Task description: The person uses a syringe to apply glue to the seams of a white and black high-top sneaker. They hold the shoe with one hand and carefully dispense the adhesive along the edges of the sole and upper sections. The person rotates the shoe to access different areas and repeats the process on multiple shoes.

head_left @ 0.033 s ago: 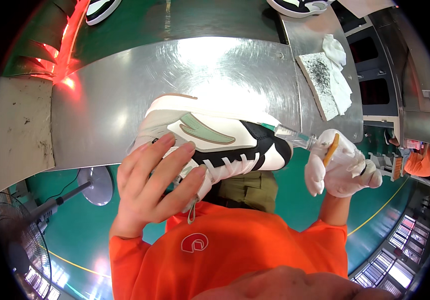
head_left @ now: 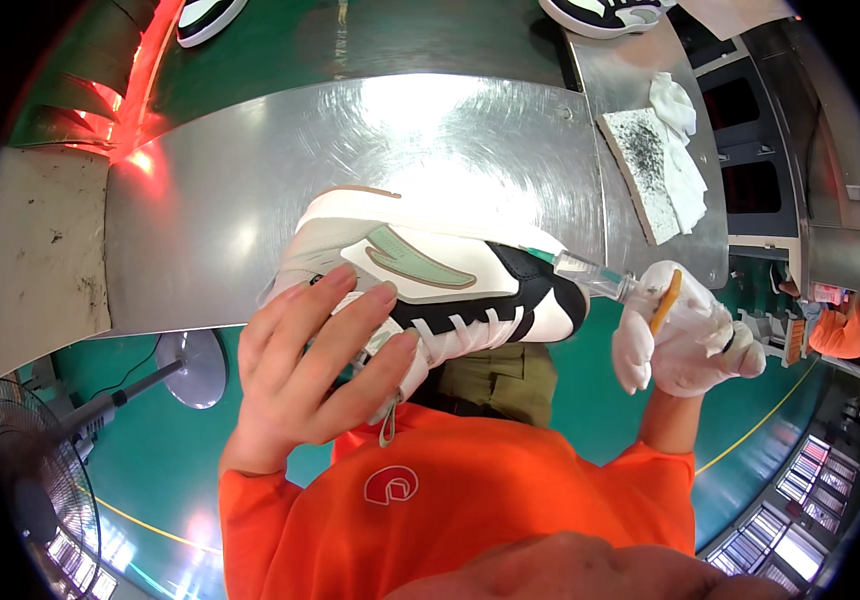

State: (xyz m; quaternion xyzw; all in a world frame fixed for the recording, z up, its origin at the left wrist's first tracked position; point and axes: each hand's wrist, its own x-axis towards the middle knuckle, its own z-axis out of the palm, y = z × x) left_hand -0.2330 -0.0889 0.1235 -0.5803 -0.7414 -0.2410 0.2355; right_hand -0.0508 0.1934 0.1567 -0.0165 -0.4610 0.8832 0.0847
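Note:
A white sneaker [head_left: 510,272] with black panels, a green side patch and white laces lies on its side above the metal table's near edge, its toe to the right. My bare left hand [head_left: 315,360] grips it at the collar and tongue, fingers spread over the opening; the thumb is hidden. My right hand [head_left: 685,335], in a white glove with a yellowish band on one finger, holds a clear syringe [head_left: 595,277]. The syringe's green tip touches or nearly touches the seam between upper and sole near the toe.
A speckled white block [head_left: 638,170] and a crumpled white cloth [head_left: 683,175] lie on the metal table [head_left: 220,210] at right. More sneakers [head_left: 605,15] sit on the far side, by a green conveyor belt [head_left: 430,45]. A red-glowing opening [head_left: 135,110] is far left; a fan [head_left: 40,470] stands near left.

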